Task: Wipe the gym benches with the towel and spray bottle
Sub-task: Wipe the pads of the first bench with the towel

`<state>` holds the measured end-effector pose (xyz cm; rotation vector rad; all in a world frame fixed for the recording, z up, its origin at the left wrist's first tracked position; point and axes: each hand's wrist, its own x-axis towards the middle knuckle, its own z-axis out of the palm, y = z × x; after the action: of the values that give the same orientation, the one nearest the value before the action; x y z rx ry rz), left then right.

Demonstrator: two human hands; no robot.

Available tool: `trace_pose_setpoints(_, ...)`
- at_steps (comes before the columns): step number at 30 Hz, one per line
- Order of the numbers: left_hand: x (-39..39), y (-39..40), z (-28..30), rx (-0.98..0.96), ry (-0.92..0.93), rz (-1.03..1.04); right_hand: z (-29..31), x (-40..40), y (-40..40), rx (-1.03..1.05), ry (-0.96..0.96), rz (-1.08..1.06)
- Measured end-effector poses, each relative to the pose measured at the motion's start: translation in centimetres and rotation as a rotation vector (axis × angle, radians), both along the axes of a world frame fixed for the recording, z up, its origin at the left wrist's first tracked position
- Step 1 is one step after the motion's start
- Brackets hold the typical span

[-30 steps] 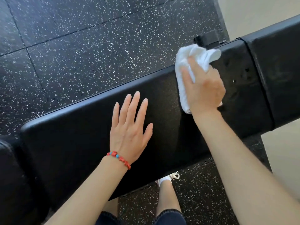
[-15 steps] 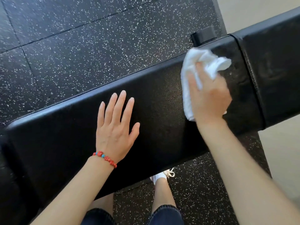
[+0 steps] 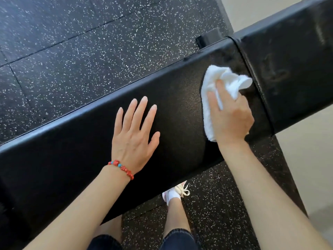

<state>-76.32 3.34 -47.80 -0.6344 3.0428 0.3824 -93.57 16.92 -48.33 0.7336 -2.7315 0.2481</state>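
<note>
Bench pad [image 3: 75, 159] w/ white towel [image 3: 228, 82] bunched near its rt seam, right hand [image 3: 231, 117] gripping it, prob. pressing down; left hand [image 3: 134, 136] flat, fingers spread, mid-pad.

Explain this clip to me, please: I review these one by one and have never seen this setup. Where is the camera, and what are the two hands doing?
There is no robot; a camera worn on the person's head looks down at their bare hands. The left hand, with a red beaded bracelet, rests flat, fingers straight, on the long black padded gym bench. The right hand grips a crumpled white towel pressed against the bench near the seam between pads. Below lies black speckled rubber flooring. No spray bottle is visible.
</note>
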Motion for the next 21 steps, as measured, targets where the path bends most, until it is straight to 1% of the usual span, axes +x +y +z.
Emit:
trace_pose_setpoints(1, -0.1, 0.1, -0.1, -0.009, -0.006, 0.003, 0.0, 1.1, -0.3, -0.01, -0.004, 0.051)
trace_pose_setpoints(3, -0.1, 0.3, -0.2, -0.014, -0.004, 0.015, 0.0, 2.5, 0.0, 0.013, -0.005, 0.22)
trace_pose_setpoints(5, -0.3, 0.5, 0.0, -0.01, 0.011, 0.023, 0.0, 1.6, 0.3, 0.022, 0.013, 0.33)
trace_pose_setpoints(6, -0.7, 0.6, 0.0, -0.012, 0.023, 0.021, 0.1, 0.4, 0.2, 0.01, 0.011, 0.324)
trace_pose_setpoints(7, -1.1, 0.6, 0.1, -0.015, 0.034, 0.018, 0.1, -0.9, -0.3, -0.021, -0.001, 0.264)
trace_pose_setpoints(10, -2.9, 0.7, 0.0, -0.011, 0.043, 0.009, 0.6, -4.9, -3.0, -0.135, -0.138, -0.048)
trace_pose_setpoints(11, -3.5, 0.7, -0.1, -0.012, 0.037, 0.006, 0.5, -5.7, -3.8, -0.136, -0.16, -0.101)
trace_pose_setpoints(12, -3.9, 0.8, -0.2, -0.013, 0.026, 0.007, 0.3, -5.9, -4.4, -0.109, -0.163, -0.108)
trace_pose_setpoints(13, -4.2, 0.9, -0.3, -0.014, 0.015, 0.011, 0.1, -5.5, -4.8, -0.058, -0.145, -0.071)
trace_pose_setpoints(15, -4.3, 1.1, -0.5, -0.021, 0.003, 0.015, 0.3, -3.6, -5.3, -0.006, -0.037, 0.077)
trace_pose_setpoints(17, -4.1, 1.1, -0.6, -0.029, 0.004, 0.01, 0.3, -2.5, -5.3, -0.016, -0.041, 0.248)
trace_pose_setpoints(18, -4.1, 1.0, -0.7, -0.033, 0.009, 0.007, 0.4, -2.9, -5.0, -0.016, -0.055, 0.296)
trace_pose_setpoints(19, -4.0, 1.0, -0.7, -0.037, 0.013, 0.005, 0.3, -3.8, -4.5, -0.014, -0.024, 0.307)
trace_pose_setpoints(21, -4.1, 0.9, -0.7, -0.035, 0.013, 0.007, 0.3, -5.9, -2.9, -0.015, 0.056, 0.223)
